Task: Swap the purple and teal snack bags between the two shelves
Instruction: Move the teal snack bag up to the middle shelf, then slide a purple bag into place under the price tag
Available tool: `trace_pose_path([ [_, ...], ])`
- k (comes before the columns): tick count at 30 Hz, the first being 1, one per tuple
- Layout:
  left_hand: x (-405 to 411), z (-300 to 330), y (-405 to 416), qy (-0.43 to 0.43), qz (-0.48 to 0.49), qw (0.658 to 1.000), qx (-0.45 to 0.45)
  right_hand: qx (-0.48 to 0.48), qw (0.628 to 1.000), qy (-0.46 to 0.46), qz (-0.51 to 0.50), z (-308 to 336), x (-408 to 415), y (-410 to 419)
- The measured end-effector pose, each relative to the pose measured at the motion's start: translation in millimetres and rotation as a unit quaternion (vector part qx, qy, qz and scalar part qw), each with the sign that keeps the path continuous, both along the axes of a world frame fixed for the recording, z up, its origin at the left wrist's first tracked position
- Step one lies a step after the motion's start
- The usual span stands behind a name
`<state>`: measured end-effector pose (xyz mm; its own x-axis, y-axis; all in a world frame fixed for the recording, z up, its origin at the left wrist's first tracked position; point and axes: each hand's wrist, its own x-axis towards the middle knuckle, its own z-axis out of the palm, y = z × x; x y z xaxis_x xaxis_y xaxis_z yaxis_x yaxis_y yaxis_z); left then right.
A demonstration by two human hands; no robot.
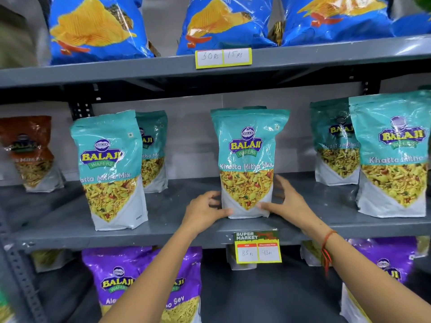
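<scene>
A teal snack bag [248, 157] stands upright in the middle of the grey middle shelf [177, 229]. My left hand [205, 210] grips its lower left corner and my right hand [288, 201] grips its lower right side. More teal bags stand on the same shelf: one at the left [109, 169] with another behind it [152, 148], and two at the right [394, 155] [333, 141]. On the shelf below, purple snack bags stand at the left [116, 276] and at the right [382, 264], partly hidden by my forearms.
Blue chip bags [93, 29] fill the top shelf, above a price label [223, 57]. A brown-red bag [30, 150] stands at the far left of the middle shelf. A supermarket price tag [256, 247] hangs from the middle shelf's front edge.
</scene>
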<state>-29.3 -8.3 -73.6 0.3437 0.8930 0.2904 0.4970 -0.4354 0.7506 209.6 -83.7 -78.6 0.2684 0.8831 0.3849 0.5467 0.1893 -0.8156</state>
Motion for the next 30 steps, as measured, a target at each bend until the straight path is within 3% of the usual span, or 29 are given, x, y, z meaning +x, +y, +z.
trace_pose_path([
  [3, -14, -2, -17, -0.074, 0.039, 0.996, 0.037, 0.129, 0.986, 0.045, -0.092, -4, -24, -16],
  [6, -36, -11, -40, -0.153, 0.116, 0.973, 0.126, 0.254, 0.959, 0.019, -0.125, -7, -61, -39],
  [9, -67, -36, -59, -0.213, 0.195, 0.941, 0.175, 0.342, 0.934, -0.035, -0.094, -26, -100, -56],
  [12, -98, -86, -69, -0.24, 0.266, 0.918, 0.171, 0.364, 0.924, -0.116, -0.006, -66, -138, -63],
  [16, -130, -177, -72, -0.149, 0.347, 0.923, 0.072, 0.249, 0.953, -0.143, 0.099, -149, -163, -43],
  [19, -151, -241, -62, -0.016, 0.317, 0.941, -0.118, 0.031, 0.992, -0.056, 0.111, -217, -166, -17],
  [21, -159, -266, -54, 0.021, 0.263, 0.94, -0.216, -0.099, 0.987, 0.002, 0.129, -258, -164, 3],
  [25, -159, -283, -39, -0.041, 0.219, 0.935, -0.276, -0.233, 0.956, 0.005, 0.176, -307, -168, 36],
  [30, -157, -298, -23, -0.115, 0.219, 0.93, -0.271, -0.262, 0.94, 0.054, 0.21, -338, -175, 58],
])
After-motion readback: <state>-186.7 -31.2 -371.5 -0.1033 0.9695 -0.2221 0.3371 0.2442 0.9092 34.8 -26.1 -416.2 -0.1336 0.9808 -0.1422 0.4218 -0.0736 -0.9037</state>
